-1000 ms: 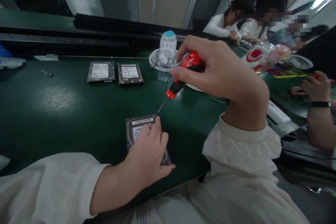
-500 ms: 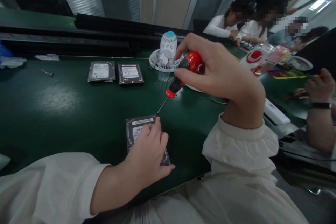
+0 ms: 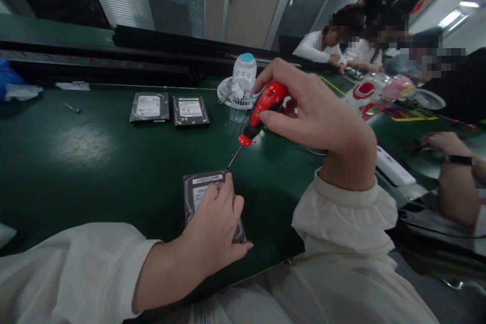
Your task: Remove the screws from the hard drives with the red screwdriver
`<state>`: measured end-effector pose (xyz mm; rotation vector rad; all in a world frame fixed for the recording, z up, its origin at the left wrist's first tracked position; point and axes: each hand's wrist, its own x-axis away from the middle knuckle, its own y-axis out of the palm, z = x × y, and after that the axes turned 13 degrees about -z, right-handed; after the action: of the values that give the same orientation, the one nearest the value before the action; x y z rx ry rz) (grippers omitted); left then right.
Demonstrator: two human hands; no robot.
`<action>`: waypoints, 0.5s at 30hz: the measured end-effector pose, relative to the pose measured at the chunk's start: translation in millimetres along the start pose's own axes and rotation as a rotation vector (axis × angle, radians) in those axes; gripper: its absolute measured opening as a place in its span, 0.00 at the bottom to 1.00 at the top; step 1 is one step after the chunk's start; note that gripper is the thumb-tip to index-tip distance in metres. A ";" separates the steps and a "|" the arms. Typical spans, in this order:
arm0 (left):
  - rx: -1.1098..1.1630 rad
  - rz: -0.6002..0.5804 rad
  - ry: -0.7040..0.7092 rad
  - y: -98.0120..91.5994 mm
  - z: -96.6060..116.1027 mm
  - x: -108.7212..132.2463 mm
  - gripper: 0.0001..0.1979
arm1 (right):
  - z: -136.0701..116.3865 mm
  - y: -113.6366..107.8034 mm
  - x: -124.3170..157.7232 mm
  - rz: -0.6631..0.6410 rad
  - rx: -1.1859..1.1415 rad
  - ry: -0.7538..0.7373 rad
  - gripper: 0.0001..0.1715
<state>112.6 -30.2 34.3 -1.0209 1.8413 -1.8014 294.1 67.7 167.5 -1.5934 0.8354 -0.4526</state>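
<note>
A hard drive (image 3: 195,195) lies label-up on the dark green table before me, its right part covered by my left hand (image 3: 214,217). That hand holds the drive down, with the index fingertip near the far right corner and the thumb stretched past the near edge. My right hand (image 3: 309,109) is closed round the red and black handle of a screwdriver (image 3: 255,114). The screwdriver leans, its thin shaft running down to the drive's far right corner, beside my left index finger. Whether the tip sits in a screw is too small to tell.
Two more hard drives, one left (image 3: 149,107) and one right (image 3: 191,111), lie farther back. Behind the screwdriver stands a small white fan (image 3: 244,73). A white power strip (image 3: 395,166) and a co-worker's hand (image 3: 442,142) are at right. A small screw-like piece (image 3: 73,108) lies left.
The screwdriver handle has turned in my right hand, showing more red now, and my fingers have shifted round it. My left hand stays on the drive. The co-worker's hand at right has lowered.
</note>
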 end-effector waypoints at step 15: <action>0.039 0.022 -0.005 1.6 0.6 -1.3 0.40 | -2.3 0.5 -0.5 -0.014 -0.020 0.019 0.21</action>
<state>113.6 -29.8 32.5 -0.9868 1.8003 -1.8125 292.1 66.5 167.6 -1.6163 0.8463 -0.4713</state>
